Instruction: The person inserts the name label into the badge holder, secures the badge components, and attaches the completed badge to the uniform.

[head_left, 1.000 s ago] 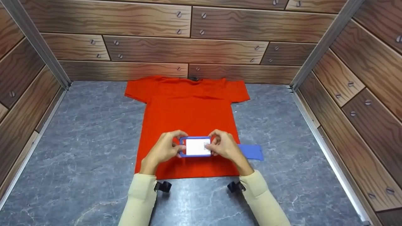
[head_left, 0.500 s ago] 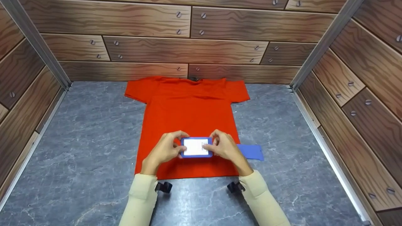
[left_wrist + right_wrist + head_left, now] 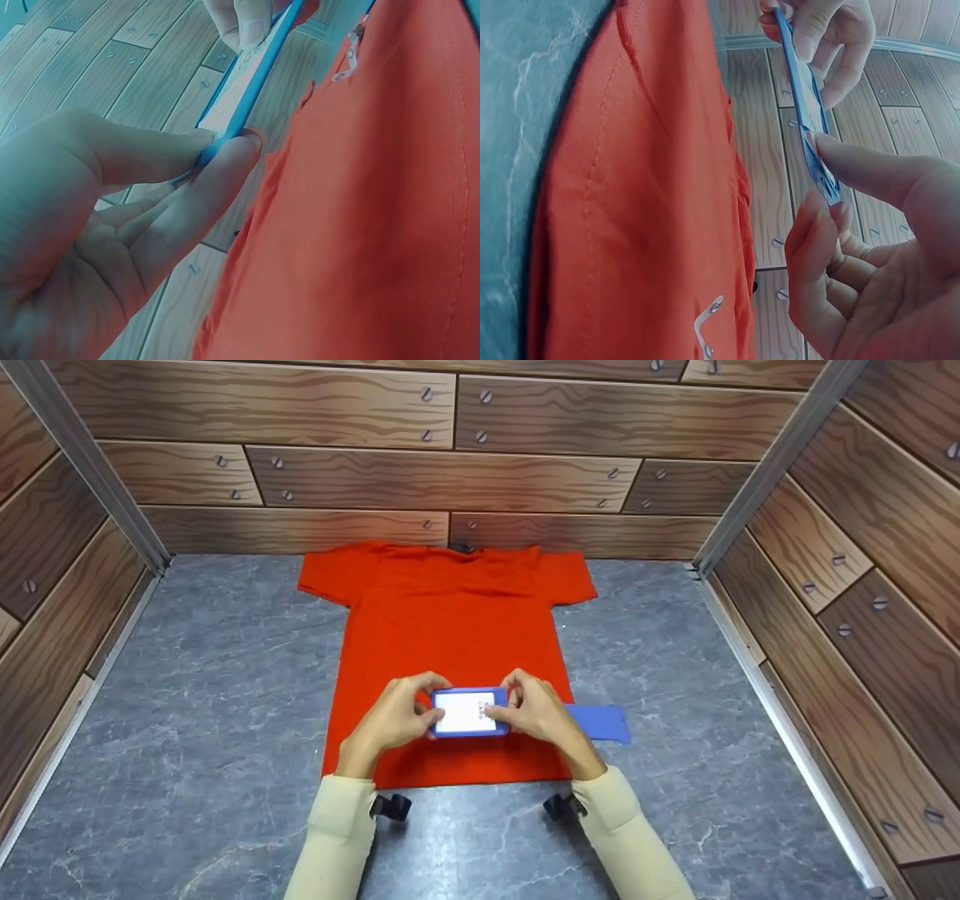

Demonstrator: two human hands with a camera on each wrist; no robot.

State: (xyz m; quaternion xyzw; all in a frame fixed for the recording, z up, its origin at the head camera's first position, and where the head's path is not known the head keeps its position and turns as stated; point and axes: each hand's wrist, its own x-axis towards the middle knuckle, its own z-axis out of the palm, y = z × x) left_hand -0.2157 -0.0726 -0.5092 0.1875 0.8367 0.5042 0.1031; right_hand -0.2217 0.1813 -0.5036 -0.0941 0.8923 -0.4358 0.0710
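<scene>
While working above a red shirt [image 3: 454, 637] spread flat on a gray surface [image 3: 225, 675], held a blue frame [image 3: 469, 734] aloft between both hands, with a white card [image 3: 459, 712] showing face up inside. Pinched the frame's left end in the left hand [image 3: 397, 711], with thumb on the face and forefinger at the edge. Gripped the opposite end in the right hand [image 3: 540, 711], with thumb pressed over the card's print and fingertips behind. Ran the long axis crosswise, straight from hand to hand and roughly parallel to the shirt's hem, with neither hand clearly nearer. Showed a wider strip of bare blue at the right end than at the left. Judging by that offset, seemed to depend most on the line between the two thumbs. Could not confirm from these angles a full seating of the card, nor read the small print. Had a blue panel [image 3: 604, 723] lying off to the right, at the shirt's edge, nearer to the right hand and partly hidden behind the wrist. Faced a plank-patterned wall [image 3: 450, 480] beyond the collar.
</scene>
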